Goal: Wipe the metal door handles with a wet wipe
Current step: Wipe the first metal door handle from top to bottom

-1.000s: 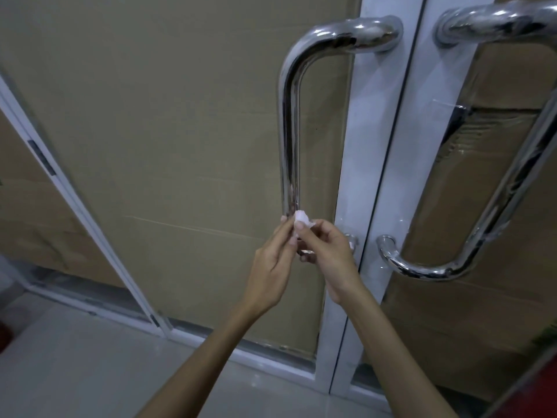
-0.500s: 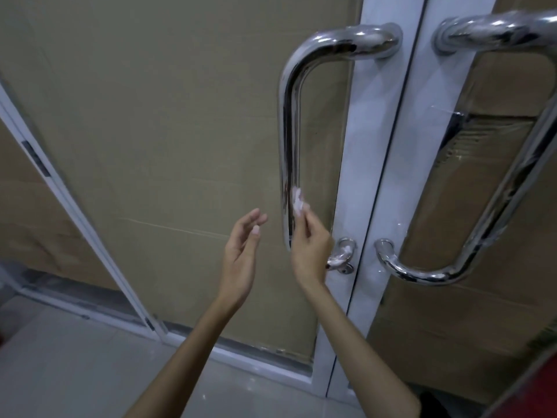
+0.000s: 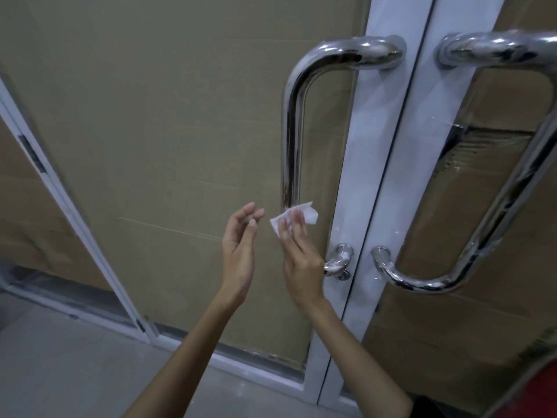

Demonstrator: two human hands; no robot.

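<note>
A crumpled white wet wipe (image 3: 294, 218) is held in the grip of the right hand (image 3: 301, 254), pinched between thumb and fingers and raised against the lower end of the left door handle (image 3: 291, 131). Whether the wipe is actually touching the metal cannot be told; it is seen just at the foot of the handle's vertical bar. The handle's bottom bend and mounting (image 3: 339, 262) are partly hidden behind the right hand. The left hand (image 3: 239, 251) is held just beside the right one, apart from the wipe, its grip released, with fingers relaxed and slightly bent and nothing in them. The right door handle (image 3: 494, 164) is mounted on the neighbouring door leaf, well clear of both hands. Between the two handles the white door frame stiles (image 3: 391, 176) are seen, meeting at a narrow dark seam. Behind the glass of both leaves brown cardboard (image 3: 150, 116) is stacked, with wrinkled clear tape on the piece behind the right handle. A second white frame post (image 3: 60, 212) slants at the left. Pale floor tiles (image 3: 75, 372) lie below the doors.
</note>
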